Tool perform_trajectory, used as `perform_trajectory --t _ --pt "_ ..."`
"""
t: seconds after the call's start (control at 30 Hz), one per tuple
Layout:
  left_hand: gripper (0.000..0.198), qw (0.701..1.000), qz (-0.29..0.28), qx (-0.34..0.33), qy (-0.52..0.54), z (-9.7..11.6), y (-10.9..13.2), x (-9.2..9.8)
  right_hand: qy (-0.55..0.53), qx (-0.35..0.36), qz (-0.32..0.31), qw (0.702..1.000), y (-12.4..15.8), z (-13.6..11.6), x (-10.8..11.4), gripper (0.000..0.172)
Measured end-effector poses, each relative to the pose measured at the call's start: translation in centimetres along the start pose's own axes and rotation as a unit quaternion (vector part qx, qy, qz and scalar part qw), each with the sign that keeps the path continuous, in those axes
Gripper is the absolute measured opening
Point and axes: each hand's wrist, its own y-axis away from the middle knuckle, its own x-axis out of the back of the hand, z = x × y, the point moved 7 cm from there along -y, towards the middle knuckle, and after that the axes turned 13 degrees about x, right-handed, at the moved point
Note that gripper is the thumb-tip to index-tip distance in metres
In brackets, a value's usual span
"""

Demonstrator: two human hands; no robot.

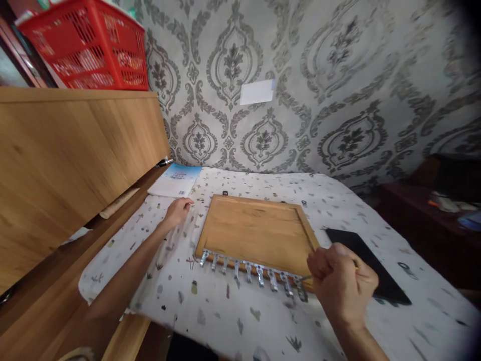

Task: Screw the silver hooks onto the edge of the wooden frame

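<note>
A framed wooden board (pixel 259 230) lies flat on the patterned white tablecloth (pixel 225 311). Along its near edge runs a metal strip with several silver hooks (pixel 260 275). My right hand (pixel 340 281) is closed in a fist at the board's near right corner, around a screwdriver whose thin shaft (pixel 306 278) points left at the last hook; most of its handle is hidden in the fist. To the left of the board, my left hand (pixel 179 210) rests on the cloth with its fingers curled together and nothing visible in them.
A black flat object (pixel 370 265) lies right of the board, partly behind my right hand. A blue and white booklet (pixel 176 180) is at the back left. A red basket (pixel 90 47) stands on the wooden cabinet (pixel 75 165) at the left. The patterned wall rises behind.
</note>
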Motion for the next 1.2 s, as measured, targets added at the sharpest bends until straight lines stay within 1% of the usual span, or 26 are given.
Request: perform_trajectory --t 0.07,0.17,0.27,0.43,0.57,0.7,0.77,0.83,0.9,0.97,1.03,1.13,1.17,1.2 --pt "0.024 1.000 -0.009 0.007 -0.028 0.7 -0.7 -1.3 0.002 0.006 0.002 1.000 -0.1 0.0 0.1 0.049" --pt "0.038 0.997 -0.023 0.026 -0.070 1.2 -1.6 -2.7 -0.005 0.006 -0.010 1.000 -0.1 0.2 0.1 0.049" --pt "0.038 0.993 -0.036 0.039 -0.102 1.1 -2.1 -3.3 -0.017 0.003 -0.018 1.000 -0.2 0.3 0.2 0.051" --pt "0.038 0.989 -0.053 0.043 -0.130 0.9 -2.4 -3.6 -0.020 0.016 -0.022 0.999 -0.3 0.4 0.4 0.056" --pt "0.039 0.989 -0.061 0.044 -0.129 1.2 -2.5 -3.6 -0.019 0.033 -0.036 0.999 -0.3 0.4 0.5 0.057" --pt "0.040 0.994 -0.056 0.040 -0.083 1.7 -2.2 -3.2 -0.015 0.039 -0.049 0.998 -0.3 0.4 0.5 0.058" --pt "0.028 0.997 -0.053 0.026 -0.040 2.3 -1.9 -2.8 -0.019 0.043 -0.048 0.998 -0.3 0.3 0.5 0.058" --pt "0.015 0.998 -0.062 0.003 0.015 3.4 -1.4 -2.6 -0.025 0.044 -0.046 0.998 -0.3 0.3 0.5 0.059" --pt "0.013 0.993 -0.092 -0.025 0.077 5.0 -0.6 -2.7 -0.027 0.040 -0.043 0.998 -0.3 0.3 0.4 0.058" --pt "0.012 0.980 -0.136 -0.047 0.139 7.0 0.5 -3.1 -0.027 0.043 -0.039 0.998 -0.3 0.2 0.5 0.059" --pt "0.015 0.960 -0.189 -0.069 0.193 9.3 2.1 -3.8 -0.025 0.039 -0.037 0.998 -0.3 0.3 0.5 0.061" --pt "0.025 0.928 -0.263 -0.093 0.245 12.9 5.1 -4.8 -0.030 0.041 -0.048 0.998 -0.3 0.4 0.4 0.063" --pt "0.027 0.916 -0.290 -0.103 0.259 14.1 6.3 -5.1 -0.028 0.045 -0.051 0.997 -0.3 0.4 0.4 0.063" --pt "0.028 0.895 -0.328 -0.113 0.281 15.4 7.6 -5.5 -0.027 0.048 -0.054 0.997 -0.3 0.4 0.4 0.063"
